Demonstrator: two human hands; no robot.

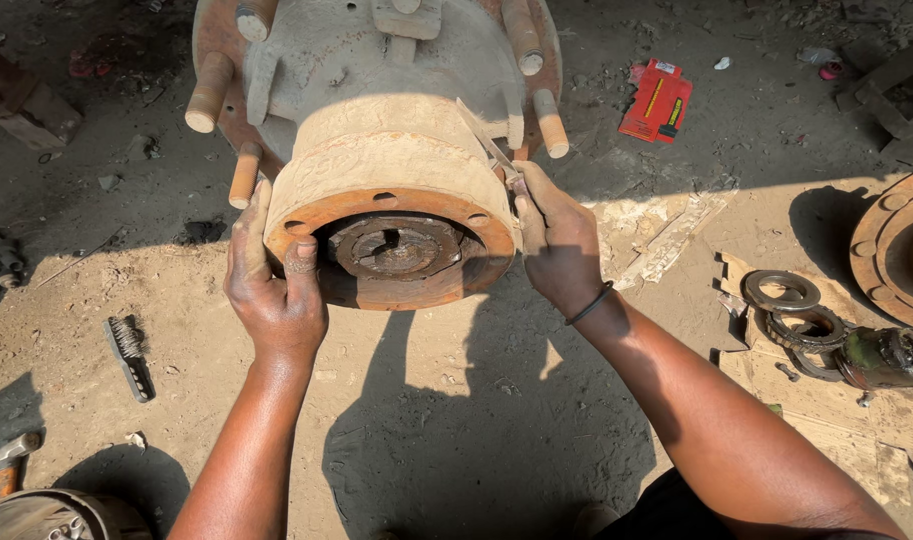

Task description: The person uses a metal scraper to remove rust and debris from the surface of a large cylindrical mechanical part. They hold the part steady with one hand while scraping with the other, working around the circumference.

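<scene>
A large rusty wheel hub (377, 150) with several long studs faces me, its open end showing a round nut and spindle (397, 245) inside. My left hand (272, 290) is pressed against the hub's left rim, thumb on the front face. My right hand (557, 240) sits at the right rim and pinches a thin flat metal blade (487, 140) that lies against the hub's side.
A wire brush (129, 355) lies on the dirt at the left. A red box (657, 100) lies beyond the hub. Bearing rings (792, 305) and a greasy part (882, 358) rest on cardboard at the right, next to another rusty drum (897, 245).
</scene>
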